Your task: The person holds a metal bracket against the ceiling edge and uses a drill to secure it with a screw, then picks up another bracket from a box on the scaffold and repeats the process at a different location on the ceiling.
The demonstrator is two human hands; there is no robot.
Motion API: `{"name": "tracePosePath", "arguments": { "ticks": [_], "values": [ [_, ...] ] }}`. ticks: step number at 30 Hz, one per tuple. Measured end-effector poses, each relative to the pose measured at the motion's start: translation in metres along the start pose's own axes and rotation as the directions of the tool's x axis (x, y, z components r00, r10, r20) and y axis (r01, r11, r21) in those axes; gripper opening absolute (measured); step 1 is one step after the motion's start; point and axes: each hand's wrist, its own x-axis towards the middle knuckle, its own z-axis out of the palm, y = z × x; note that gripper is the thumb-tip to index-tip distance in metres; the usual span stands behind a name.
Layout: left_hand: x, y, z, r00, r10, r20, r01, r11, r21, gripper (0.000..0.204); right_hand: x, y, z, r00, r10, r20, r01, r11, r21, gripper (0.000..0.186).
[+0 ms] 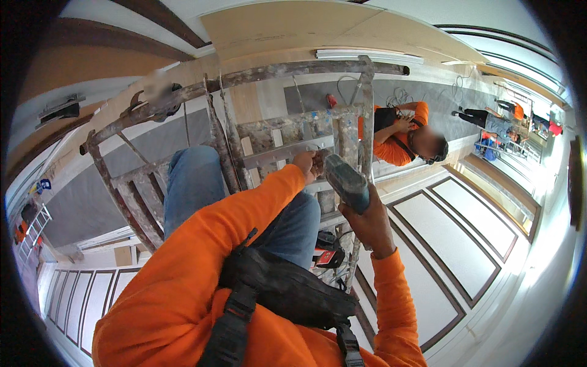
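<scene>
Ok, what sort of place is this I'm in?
Probably an indoor building site, perhaps a renovation: there's a heavily stained scaffold, another person in an orange top, and what looks like a power tool in your right hand.

Long-slv top [177, 257] is bright orange, plain & matte, w/ loose folds along the L arm; L slv [269, 192] & R slv [391, 300] both run to approx. the wrist, & L hand [307, 165] & R hand [371, 226] are bare. Blk webbing straps [223, 336] cross the front of the top, each w/ a blk plastic buckle [240, 303], & a longish blk fabric pouch [281, 284] sits at the waist, w/ a short blk strap end [249, 236] poking up nr its L corner. Jeans [194, 183] are blue denim, a bit faded, esp. over the L knee.
</scene>
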Motion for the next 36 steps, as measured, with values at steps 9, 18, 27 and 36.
{"name": "tracePosePath", "arguments": {
  "ticks": [9,18,27,36],
  "values": [
    [0.006,-0.023,0.031,0.973,-0.031,0.228,0.142,0.861,-0.488,0.03,0.003,0.005,-0.006,1.0,0.009,0.023,-0.01,0.999,0.039,0.061],
    [0.007,-0.029,0.04,0.985,-0.026,0.172,0.128,0.776,-0.617,0.022,-0.001,-0.003,-0.003,0.999,0.033,0.004,-0.033,0.999,-0.027,0.059],
    [0.024,-0.032,0.032,0.98,0.008,0.198,0.126,0.746,-0.653,0.017,0.007,-0.009,-0.006,0.998,0.016,0.057,-0.012,0.997,-0.076,0.068],
    [-0.043,-0.041,0.054,0.953,0.014,0.301,0.099,0.93,-0.354,0.035,0.01,0.008,-0.007,0.999,-0.012,0.052,0.013,1.0,-0.025,0.063]
  ]
}}
